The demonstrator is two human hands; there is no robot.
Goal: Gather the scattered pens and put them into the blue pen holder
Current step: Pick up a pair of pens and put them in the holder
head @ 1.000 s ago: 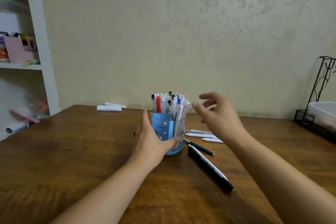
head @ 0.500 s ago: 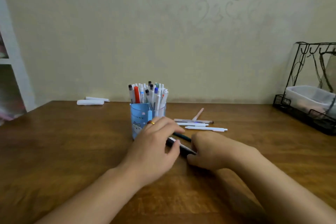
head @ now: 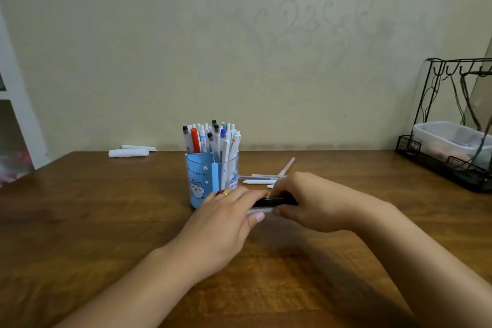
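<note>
Wooden table [head: 80,221] under patterned wall: left hand [head: 226,221] and right hand [head: 314,202] both grip black pen [head: 274,201].

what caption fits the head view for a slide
Both hands gather a black pen beside the full blue pen holder.

There is a single view, from a wide-angle camera worn on the person's head. It looks forward and slightly down across the wooden table [head: 80,221] toward the patterned wall [head: 239,48] behind it. Both forearms enter from the bottom edge, and the left hand [head: 226,221] and right hand [head: 314,202] meet near the middle of the frame, close to the lens. The blue pen holder [head: 205,181] stands just beyond them, near the centre. The wide angle takes in a white shelf edge [head: 16,104] at far left and a black wire rack [head: 452,125] at far right. No second view overlaps this one.
</note>
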